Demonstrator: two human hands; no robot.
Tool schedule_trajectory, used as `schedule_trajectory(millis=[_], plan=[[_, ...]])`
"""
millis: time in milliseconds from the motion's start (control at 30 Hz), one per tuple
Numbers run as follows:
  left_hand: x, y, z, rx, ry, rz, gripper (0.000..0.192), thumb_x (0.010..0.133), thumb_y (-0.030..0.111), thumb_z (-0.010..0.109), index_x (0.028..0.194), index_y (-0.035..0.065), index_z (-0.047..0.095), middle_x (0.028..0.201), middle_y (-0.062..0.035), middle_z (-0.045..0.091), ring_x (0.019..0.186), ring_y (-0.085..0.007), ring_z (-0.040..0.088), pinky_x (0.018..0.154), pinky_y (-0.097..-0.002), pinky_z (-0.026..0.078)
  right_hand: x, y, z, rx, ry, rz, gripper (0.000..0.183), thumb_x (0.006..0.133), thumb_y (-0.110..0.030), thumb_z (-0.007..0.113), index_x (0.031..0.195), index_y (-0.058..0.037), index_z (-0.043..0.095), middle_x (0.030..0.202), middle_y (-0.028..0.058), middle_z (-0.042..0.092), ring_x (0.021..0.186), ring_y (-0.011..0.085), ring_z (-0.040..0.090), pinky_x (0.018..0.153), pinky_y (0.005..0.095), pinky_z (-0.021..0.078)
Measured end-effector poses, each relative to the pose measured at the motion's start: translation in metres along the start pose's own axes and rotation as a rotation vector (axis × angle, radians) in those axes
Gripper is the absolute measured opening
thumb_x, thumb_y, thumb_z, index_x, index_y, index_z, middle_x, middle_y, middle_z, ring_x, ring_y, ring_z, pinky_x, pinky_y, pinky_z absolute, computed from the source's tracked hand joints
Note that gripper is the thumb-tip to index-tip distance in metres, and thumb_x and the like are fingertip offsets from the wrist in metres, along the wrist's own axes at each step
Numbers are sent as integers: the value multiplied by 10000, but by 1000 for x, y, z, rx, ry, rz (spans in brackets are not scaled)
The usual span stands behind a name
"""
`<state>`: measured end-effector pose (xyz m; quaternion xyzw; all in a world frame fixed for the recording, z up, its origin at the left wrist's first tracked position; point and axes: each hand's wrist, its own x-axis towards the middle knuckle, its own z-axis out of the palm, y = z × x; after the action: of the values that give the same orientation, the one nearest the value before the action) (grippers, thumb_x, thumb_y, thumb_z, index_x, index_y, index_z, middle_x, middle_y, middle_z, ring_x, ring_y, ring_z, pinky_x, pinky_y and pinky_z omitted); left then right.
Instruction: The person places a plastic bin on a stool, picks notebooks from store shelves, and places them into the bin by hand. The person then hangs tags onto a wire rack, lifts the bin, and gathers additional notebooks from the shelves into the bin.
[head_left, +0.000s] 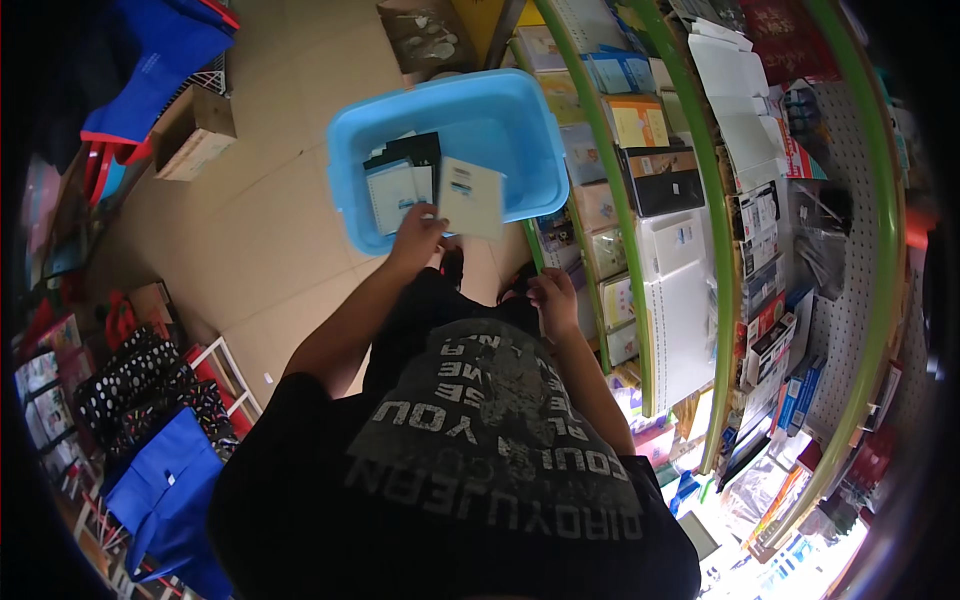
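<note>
My left hand (419, 237) grips the lower left corner of a pale, cream-coloured notebook or pad (471, 196) bearing a barcode label, above the near side of a light blue plastic tub (534, 127). Inside the tub, at its left, lie a white notebook with a punched edge (388, 201) and black-covered items (424, 150), partly overlapping. My right hand (555, 297) is beside the green-edged shelves with its fingers curled; whether it holds anything small is unclear.
Shelves with green edges (637, 300) run along the right, stacked with notebooks and boxed stationery. A cardboard box (196, 135) stands on the tiled floor at the left. Blue bags (169, 487) and a white metal frame (236, 375) are at the lower left.
</note>
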<state>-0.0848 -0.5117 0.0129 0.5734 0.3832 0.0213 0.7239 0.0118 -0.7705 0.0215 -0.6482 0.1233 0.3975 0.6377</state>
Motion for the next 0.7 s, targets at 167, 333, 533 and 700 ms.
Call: schedule_trajectory(millis=[167, 333, 533, 700], plan=[[15, -16, -45, 12, 227, -37, 388, 853, 157, 550, 1163, -16, 395, 892, -145, 579, 628, -184, 606, 535, -279, 449, 2, 12, -15, -124, -16, 61, 214, 812, -148, 563, 989, -41, 509, 779, 59, 593, 645, 120, 557, 564, 228, 428], [41, -105, -89, 382, 434, -42, 479, 837, 197, 583, 1225, -2, 385, 1072, -181, 526, 683, -184, 606, 575, -298, 477, 24, 20, -65, -252, 18, 34, 237, 825, -154, 550, 1018, -18, 531, 812, 68, 607, 683, 141, 575, 604, 248, 444], [9, -94, -64, 216, 272, 35, 487, 792, 171, 624, 1201, -6, 429, 1129, -203, 525, 650, -170, 593, 578, -296, 480, 40, -20, -133, -674, 614, -337, 318, 767, -170, 575, 1037, -7, 539, 895, 104, 592, 745, 208, 574, 682, 312, 459], [8, -93, -50, 423, 212, 186, 435, 782, 166, 613, 1153, -17, 480, 1068, -198, 563, 718, -201, 597, 655, -314, 471, 55, -59, -165, -1145, 807, -342, 575, 713, -207, 564, 1246, -28, 445, 1336, 123, 388, 1224, 310, 359, 1023, 403, 293]])
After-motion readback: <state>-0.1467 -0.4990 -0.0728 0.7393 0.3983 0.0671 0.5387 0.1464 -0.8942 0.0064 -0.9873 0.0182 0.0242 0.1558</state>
